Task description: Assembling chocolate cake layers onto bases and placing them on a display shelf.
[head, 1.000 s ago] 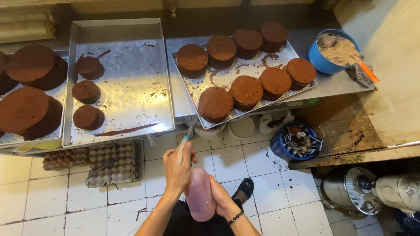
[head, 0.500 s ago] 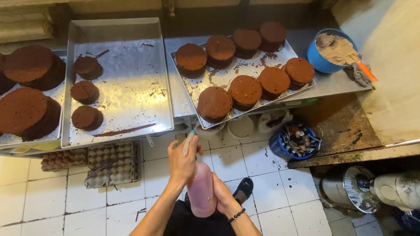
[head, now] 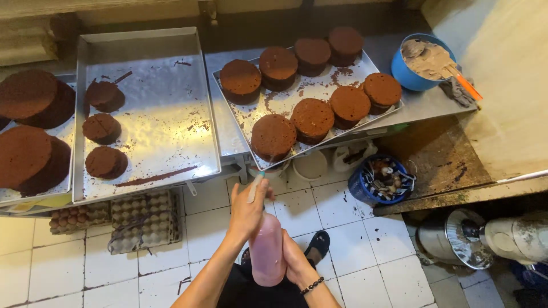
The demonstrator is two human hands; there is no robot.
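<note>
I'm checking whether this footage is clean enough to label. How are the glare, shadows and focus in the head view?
Head view: bright glare on the empty metal tray, deep shadow along the back wall, wide-angle bending at the edges; the cakes are sharp, and the left hand and pink bottle are only slightly soft.

Warm dim indoor light, glare on metal trays [head: 165,108], sharp centre, wide-angle bending at edges

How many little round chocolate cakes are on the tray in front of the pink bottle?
8. Four sit along the back of the tray. Four sit along the front. None looks hidden.
</note>
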